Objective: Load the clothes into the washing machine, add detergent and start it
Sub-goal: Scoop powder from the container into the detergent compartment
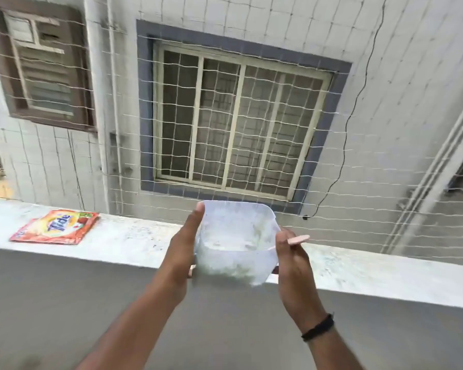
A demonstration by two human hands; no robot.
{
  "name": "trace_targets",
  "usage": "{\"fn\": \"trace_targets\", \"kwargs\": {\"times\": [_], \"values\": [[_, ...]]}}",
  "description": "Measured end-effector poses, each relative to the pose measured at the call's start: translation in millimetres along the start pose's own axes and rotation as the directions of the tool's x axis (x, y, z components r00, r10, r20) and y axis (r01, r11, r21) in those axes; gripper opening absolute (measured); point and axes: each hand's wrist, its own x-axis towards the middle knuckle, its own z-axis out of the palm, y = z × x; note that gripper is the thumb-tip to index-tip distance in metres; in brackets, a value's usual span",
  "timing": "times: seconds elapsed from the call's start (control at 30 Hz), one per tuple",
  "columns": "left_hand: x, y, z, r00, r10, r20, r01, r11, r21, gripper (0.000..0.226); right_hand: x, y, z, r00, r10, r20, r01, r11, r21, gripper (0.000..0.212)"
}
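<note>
I hold a translucent square plastic container (pixel 235 241) with both hands, just above the white ledge (pixel 134 239). It has whitish detergent powder in its bottom. My left hand (pixel 183 244) grips its left wall, thumb up along the rim. My right hand (pixel 292 252) grips its right side and also holds a small pale pink spoon (pixel 299 239) that sticks out to the right. An orange Tide detergent packet (pixel 56 227) lies flat on the ledge at the left. No washing machine or clothes are in view.
A white rope net (pixel 358 161) spans the opening beyond the ledge. Behind it is a tiled building wall with a barred window (pixel 238 124) and a louvred window (pixel 43 68). A grey parapet wall (pixel 64 303) drops below the ledge.
</note>
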Motion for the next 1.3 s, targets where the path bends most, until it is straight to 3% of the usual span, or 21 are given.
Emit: {"fn": "trace_targets", "kwargs": {"times": [0.2, 0.3, 0.53, 0.67, 0.8, 0.87, 0.93, 1.0, 1.13, 1.17, 1.27, 1.3], "values": [[38, 35, -62, 0.999, -0.002, -0.036, 0.0, 0.999, -0.053, 0.058, 45, 7, 86, 0.996, 0.034, 0.082, -0.029, 0.998, -0.062, 0.083], [57, 42, -86, 0.999, -0.012, -0.037, 0.009, 0.996, -0.093, 0.062, 61, 15, 124, 0.998, 0.042, 0.054, -0.041, 0.999, -0.024, 0.09], [87, 35, -124, 0.989, 0.098, -0.109, -0.113, 0.984, -0.14, 0.059, 79, 28, 178, 0.999, 0.044, -0.001, -0.044, 0.999, -0.031, 0.077], [97, 23, -129, 0.976, 0.132, -0.175, -0.152, 0.983, -0.103, 0.078, 78, 22, 186, 0.999, 0.033, -0.022, -0.034, 0.998, -0.047, 0.068], [101, 20, -134, 0.977, 0.112, -0.184, -0.131, 0.987, -0.097, 0.056, 72, 26, 192, 0.998, 0.06, -0.02, -0.062, 0.994, -0.09, 0.047], [102, 19, -135, 0.977, 0.1, -0.191, -0.118, 0.989, -0.086, 0.069, 72, 32, 192, 0.999, 0.054, -0.007, -0.054, 0.989, -0.14, 0.043], [105, 17, -136, 0.963, 0.114, -0.244, -0.139, 0.987, -0.086, 0.078, 75, 35, 190, 0.998, 0.06, 0.013, -0.057, 0.986, -0.154, 0.055], [105, 20, -136, 0.947, 0.154, -0.281, -0.18, 0.981, -0.069, 0.067, 77, 32, 186, 0.998, 0.07, 0.001, -0.069, 0.991, -0.118, 0.062], [100, 26, -132, 0.92, 0.273, -0.28, -0.29, 0.957, -0.021, 0.041, 74, 17, 180, 0.987, -0.073, -0.145, 0.056, 0.991, -0.118, 0.036], [99, 25, -133, 0.918, 0.298, -0.26, -0.31, 0.951, -0.003, 0.04, 73, 17, 180, 0.974, -0.123, -0.19, 0.097, 0.985, -0.143, 0.039], [98, 24, -134, 0.917, 0.352, -0.188, -0.349, 0.936, 0.047, 0.073, 78, 23, 181, 0.955, -0.13, -0.267, 0.093, 0.985, -0.148, 0.048], [98, 24, -135, 0.918, 0.357, -0.173, -0.354, 0.934, 0.048, 0.071, 81, 25, 182, 0.954, -0.111, -0.277, 0.075, 0.988, -0.137, 0.047]]}}
